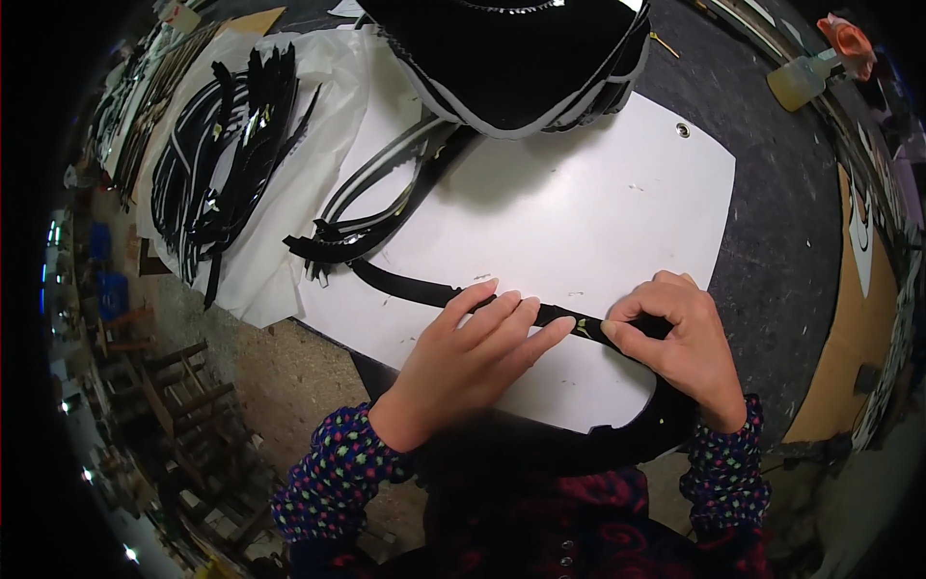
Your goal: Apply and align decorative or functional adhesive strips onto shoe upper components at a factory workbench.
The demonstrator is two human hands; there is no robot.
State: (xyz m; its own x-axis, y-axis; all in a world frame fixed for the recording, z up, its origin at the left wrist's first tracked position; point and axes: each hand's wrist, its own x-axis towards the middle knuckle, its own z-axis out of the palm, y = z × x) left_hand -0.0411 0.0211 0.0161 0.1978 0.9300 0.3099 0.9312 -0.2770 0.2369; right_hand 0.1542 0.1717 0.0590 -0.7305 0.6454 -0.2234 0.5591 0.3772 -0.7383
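Note:
A narrow black fabric strip [405,287] runs across a white board [617,222] and sweeps round at the right toward my body. My left hand [471,349] lies over the strip's middle, its fingers stretched out and their tips on the fabric. With thumb and forefinger pinched together, my right hand [680,333] grips the same strip farther right. Small pale specks or scraps show on the fabric between the hands. Beyond the strip's left end lies a looped bundle of black and grey strips [371,193].
A large black piece with grey edging [521,87] covers the board's far side. Many black strips [227,164] are heaped on white plastic sheeting [323,87] at left. A bottle of yellowish liquid [796,85] stands far right, near brown cardboard [831,318]. Wooden stools [183,396] stand lower left.

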